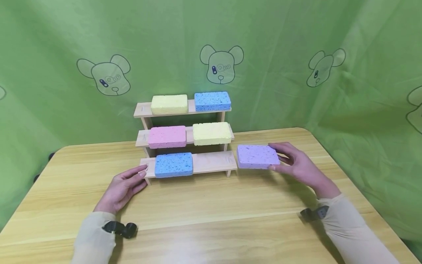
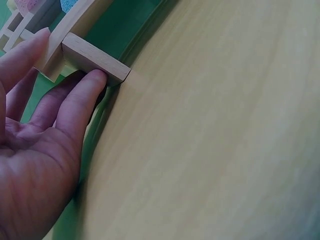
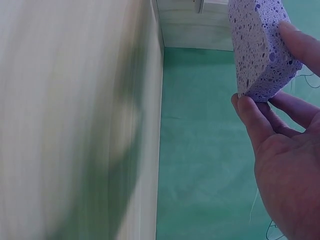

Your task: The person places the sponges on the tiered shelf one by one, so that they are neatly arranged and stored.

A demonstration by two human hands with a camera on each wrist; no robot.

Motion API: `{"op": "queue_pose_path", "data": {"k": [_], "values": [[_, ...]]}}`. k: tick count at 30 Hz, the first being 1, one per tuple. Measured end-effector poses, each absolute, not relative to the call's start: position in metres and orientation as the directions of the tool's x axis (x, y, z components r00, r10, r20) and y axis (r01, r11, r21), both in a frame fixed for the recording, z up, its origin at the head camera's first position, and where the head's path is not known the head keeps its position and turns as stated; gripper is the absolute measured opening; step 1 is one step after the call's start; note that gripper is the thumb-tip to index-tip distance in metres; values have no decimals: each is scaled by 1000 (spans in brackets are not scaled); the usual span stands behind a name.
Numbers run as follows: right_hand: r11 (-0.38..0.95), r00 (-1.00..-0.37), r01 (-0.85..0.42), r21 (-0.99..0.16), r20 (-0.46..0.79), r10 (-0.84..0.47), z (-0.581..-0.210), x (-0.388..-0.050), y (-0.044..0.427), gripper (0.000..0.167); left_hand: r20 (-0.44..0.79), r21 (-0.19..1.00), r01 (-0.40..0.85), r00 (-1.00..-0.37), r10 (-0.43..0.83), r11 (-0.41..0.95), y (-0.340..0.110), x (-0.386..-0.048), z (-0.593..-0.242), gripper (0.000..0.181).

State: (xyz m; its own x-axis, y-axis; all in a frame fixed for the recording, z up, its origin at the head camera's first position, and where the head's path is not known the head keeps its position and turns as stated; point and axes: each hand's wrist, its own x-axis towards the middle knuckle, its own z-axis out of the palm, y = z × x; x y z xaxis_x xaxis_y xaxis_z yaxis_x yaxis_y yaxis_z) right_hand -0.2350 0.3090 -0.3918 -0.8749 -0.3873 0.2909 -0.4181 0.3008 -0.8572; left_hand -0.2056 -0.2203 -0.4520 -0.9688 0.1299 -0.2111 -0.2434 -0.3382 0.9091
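Observation:
A purple sponge (image 1: pixel 258 157) is gripped at its right end by my right hand (image 1: pixel 298 163), just right of the wooden shelf's lowest step. In the right wrist view, the thumb presses one side of the sponge (image 3: pixel 265 50) and the fingers lie against the other, above the table. My left hand (image 1: pixel 123 187) touches the left end of the three-step wooden shelf (image 1: pixel 214 162). Its fairly straight fingers rest against the shelf leg (image 2: pixel 95 57) in the left wrist view. A blue sponge (image 1: pixel 173 165) lies on the left half of the lowest step.
A pink sponge (image 1: pixel 167 136) and a yellow sponge (image 1: pixel 212 133) lie on the middle step. On the top step are another yellow sponge (image 1: pixel 169 104) and another blue sponge (image 1: pixel 212 101). A green curtain (image 1: pixel 263 106) hangs behind the wooden table (image 1: pixel 204 220).

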Motion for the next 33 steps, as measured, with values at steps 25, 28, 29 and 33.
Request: {"op": "queue_pose_path", "data": {"k": [25,28,29,33], "values": [[306,-864,-428,-850,285,-414,-393,-231,290,66,-206,911,-239,-970,129,-338,-218,-206,-450,21],[302,-859,-432,-850,286,-425,-393,-231,286,66,-208,910,-239,-970,126,-339,-218,-205,-450,21],[303,-859,-430,-850,282,-427,-393,-231,285,66,-208,910,-239,-970,126,-340,-218,-205,-450,21],[320,-859,-425,-847,267,-437,-394,-232,280,67,-211,908,-241,-970,123,-343,-219,-204,-451,21]]}}
